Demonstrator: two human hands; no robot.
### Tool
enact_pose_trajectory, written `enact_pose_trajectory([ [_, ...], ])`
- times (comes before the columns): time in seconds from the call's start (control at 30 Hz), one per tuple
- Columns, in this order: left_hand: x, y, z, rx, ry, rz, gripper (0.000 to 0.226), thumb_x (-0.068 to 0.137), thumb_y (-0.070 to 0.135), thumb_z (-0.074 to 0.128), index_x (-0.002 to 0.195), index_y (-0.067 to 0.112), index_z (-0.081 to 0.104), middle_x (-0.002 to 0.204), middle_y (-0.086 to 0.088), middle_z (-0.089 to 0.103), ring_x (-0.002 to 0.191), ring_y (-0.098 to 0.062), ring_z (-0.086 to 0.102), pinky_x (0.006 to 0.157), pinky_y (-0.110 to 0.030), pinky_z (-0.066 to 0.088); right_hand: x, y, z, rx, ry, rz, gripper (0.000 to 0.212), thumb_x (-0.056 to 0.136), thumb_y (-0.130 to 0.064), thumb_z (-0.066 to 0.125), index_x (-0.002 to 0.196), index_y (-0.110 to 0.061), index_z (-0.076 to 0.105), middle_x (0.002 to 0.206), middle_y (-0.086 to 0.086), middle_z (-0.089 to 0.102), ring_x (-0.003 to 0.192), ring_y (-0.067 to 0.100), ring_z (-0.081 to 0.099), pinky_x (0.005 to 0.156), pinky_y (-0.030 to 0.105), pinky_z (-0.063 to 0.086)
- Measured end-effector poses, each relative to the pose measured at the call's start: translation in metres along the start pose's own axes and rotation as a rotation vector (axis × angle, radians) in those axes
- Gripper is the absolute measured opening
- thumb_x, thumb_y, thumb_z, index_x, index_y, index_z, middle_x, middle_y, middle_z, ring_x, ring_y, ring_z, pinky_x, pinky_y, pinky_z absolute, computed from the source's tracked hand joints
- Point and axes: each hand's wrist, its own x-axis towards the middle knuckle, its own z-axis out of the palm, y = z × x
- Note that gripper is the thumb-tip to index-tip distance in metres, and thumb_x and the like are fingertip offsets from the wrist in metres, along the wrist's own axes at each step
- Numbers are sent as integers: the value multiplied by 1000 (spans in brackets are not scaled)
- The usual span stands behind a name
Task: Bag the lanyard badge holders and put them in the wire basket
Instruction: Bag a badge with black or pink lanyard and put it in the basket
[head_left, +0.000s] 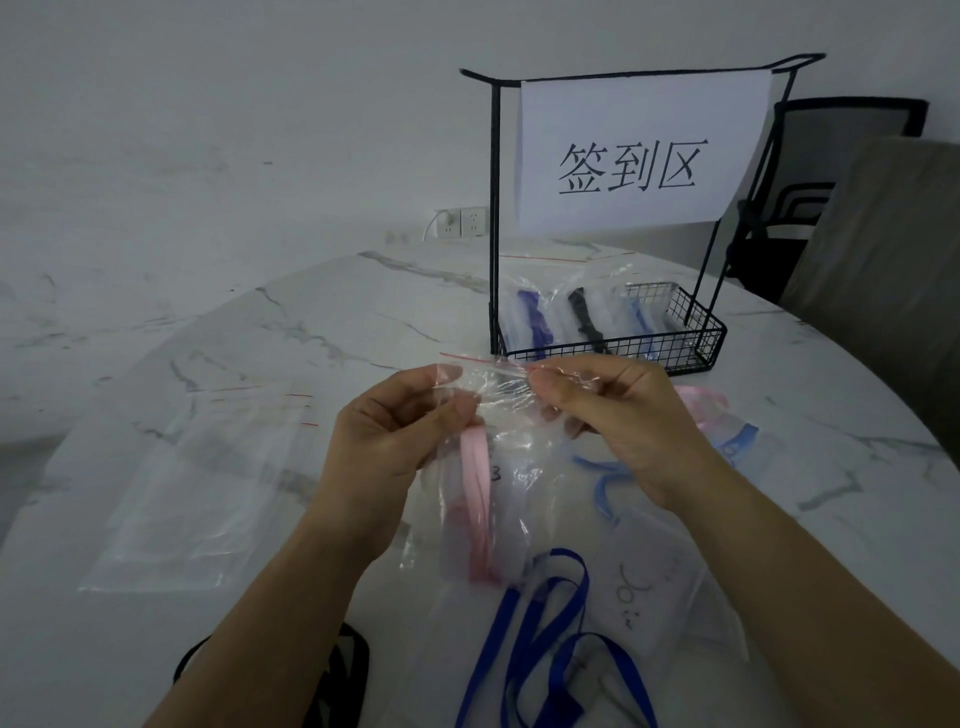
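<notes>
A clear zip bag (498, 467) with a red seal strip hangs between both hands above the marble table. Inside it is a pink lanyard (478, 499) with its badge holder. My left hand (395, 431) pinches the bag's top left corner; my right hand (613, 415) pinches the top edge near the middle. The black wire basket (696, 338) stands behind my hands and holds several bagged lanyards, blue and black. Loose on the table lie a dark blue lanyard (540, 634), a light blue lanyard (608, 478) and a clear badge holder (649, 577).
A stack of empty zip bags (208, 478) lies to the left. A paper sign (639, 156) hangs on the basket's tall frame. A pink lanyard (701, 405) and a light blue lanyard (737, 441) lie right of my right hand. A black chair (810, 208) stands behind the table.
</notes>
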Motion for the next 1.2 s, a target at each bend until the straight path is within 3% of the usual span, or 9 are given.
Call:
enact_pose_trajectory([
  [0.13,-2,3,1,14,21,16,33,77,37,75,98,11,76,101,-10,74,90,-27,72,71,-36,60,0,0,0,30,-25,0,16,71,-32,76,86,-28,81,77,1,77,66,9,69,56,19,51],
  [0.23,-2,5,2,29,76,25,34,77,40,72,95,13,78,99,-10,75,92,-24,73,68,-30,59,-1,0,1,50,-47,-8,17,70,-31,76,86,-27,81,82,3,78,68,11,69,56,19,51],
  [0.33,-2,6,3,9,89,39,40,74,41,72,97,8,76,98,-12,75,92,-24,72,70,-27,58,-1,-1,0,68,-59,-15,21,67,-35,78,86,-30,81,80,1,77,65,9,67,56,17,50],
  [0.5,-4,7,4,-24,75,60,29,76,37,71,92,14,78,96,-11,75,93,-25,72,70,-26,57,-2,2,1,28,-88,-21,23,65,-42,79,87,-35,80,80,-2,77,61,6,64,55,14,47],
  [0.63,-4,7,4,-25,77,99,20,80,33,69,86,17,79,91,-9,75,89,-24,72,69,-29,57,0,4,0,-1,-81,-46,19,67,-39,79,85,-34,81,78,-5,76,60,5,62,55,13,46],
  [0.9,-6,6,9,164,76,209,30,80,33,68,90,6,75,84,-8,75,81,-22,72,69,-27,58,-1,6,-3,-40,-173,-74,19,73,-29,77,92,-29,80,88,-1,78,73,11,68,66,20,56],
  [1.03,-8,5,12,279,20,243,24,81,29,67,93,10,76,83,-2,77,78,-17,73,70,-22,57,-1,8,-4,-126,-145,-116,18,74,-35,76,91,-31,80,90,2,78,86,28,71,82,36,57],
  [1.1,-8,4,13,266,-7,219,27,80,31,67,95,9,76,85,-3,77,80,-17,74,69,-21,57,0,10,-5,-175,-126,-128,17,74,-38,77,89,-31,80,87,4,77,87,38,68,84,49,56],
  [1.2,-6,3,12,190,-8,155,27,80,29,68,96,7,74,88,-6,77,82,-23,74,69,-25,58,1,12,-7,-195,-129,-143,10,80,-33,80,89,-29,80,86,4,77,86,40,67,84,54,55],
])
